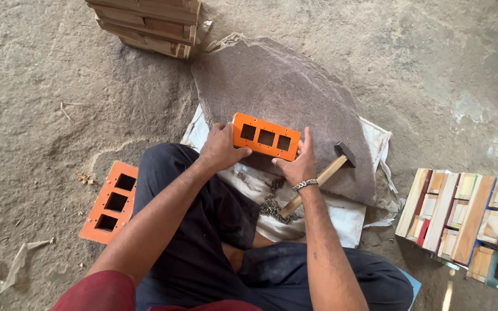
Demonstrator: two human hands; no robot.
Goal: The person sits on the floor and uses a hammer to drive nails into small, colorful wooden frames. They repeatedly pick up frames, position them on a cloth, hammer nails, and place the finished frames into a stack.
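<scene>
While both hands, left hand (220, 148) and right hand (298, 164), clamp fingers around the orange switch box (265, 136) on the flat stone (283, 86), it might slide; loose nails (271, 204) could prick.

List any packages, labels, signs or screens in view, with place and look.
No labels, signs or screens show.
White sack: flattened cloth bag spread under the stone slab, the nearest thing to packaging.
Orange box: rectangular, three square holes, held by left hand and right hand.
</scene>
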